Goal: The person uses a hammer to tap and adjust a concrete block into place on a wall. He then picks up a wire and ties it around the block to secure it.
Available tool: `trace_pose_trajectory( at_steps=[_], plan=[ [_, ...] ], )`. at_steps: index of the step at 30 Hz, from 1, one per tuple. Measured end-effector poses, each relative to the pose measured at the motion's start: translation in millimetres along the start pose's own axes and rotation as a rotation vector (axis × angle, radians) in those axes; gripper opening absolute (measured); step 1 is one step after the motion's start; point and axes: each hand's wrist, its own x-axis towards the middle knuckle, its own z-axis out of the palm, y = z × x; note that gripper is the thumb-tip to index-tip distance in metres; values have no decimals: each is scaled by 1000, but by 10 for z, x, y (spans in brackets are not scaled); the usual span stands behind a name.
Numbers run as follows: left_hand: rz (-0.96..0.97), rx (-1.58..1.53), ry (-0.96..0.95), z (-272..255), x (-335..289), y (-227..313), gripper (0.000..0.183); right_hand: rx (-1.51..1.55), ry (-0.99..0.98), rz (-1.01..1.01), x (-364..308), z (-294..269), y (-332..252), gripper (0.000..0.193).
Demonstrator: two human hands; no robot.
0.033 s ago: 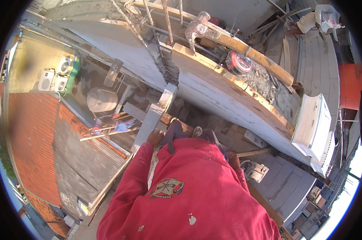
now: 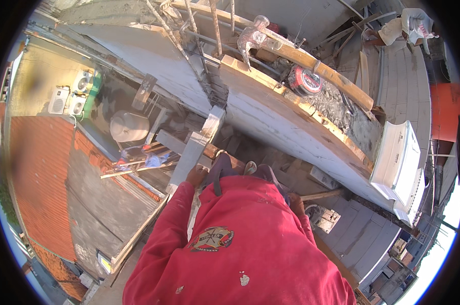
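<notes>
My left hand (image 2: 196, 175) is at the edge of a long grey beam (image 2: 189, 161) beside my left thigh, its fingers curled onto it. Beside my right thigh is my right hand (image 2: 296, 204), partly hidden by the red sleeve; its fingers do not show clearly. A thin wooden stick (image 2: 321, 194) extends rightward close to that hand, but whether they touch I cannot tell. Ahead, a cement-spattered claw hammer (image 2: 251, 40) lies across the wooden formwork (image 2: 291, 104). A red and black tape measure (image 2: 306, 81) sits on the formwork's top, beside rough grey concrete (image 2: 337, 109).
Rusty rebar rods (image 2: 216, 28) stand up at the far side. A white angular piece (image 2: 397, 157) is at the formwork's right end. Another person (image 2: 415, 25) bends at the upper right. Orange roof tiles (image 2: 39, 183) and a large round tank (image 2: 130, 126) lie below left.
</notes>
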Motion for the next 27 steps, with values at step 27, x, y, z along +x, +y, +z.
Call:
trace_pose_trajectory(
  at_steps=[27],
  plan=[
    [-106,-300,219,-3,43,-795,51,-227,-70,-143,453,212,84,30]
  ],
)
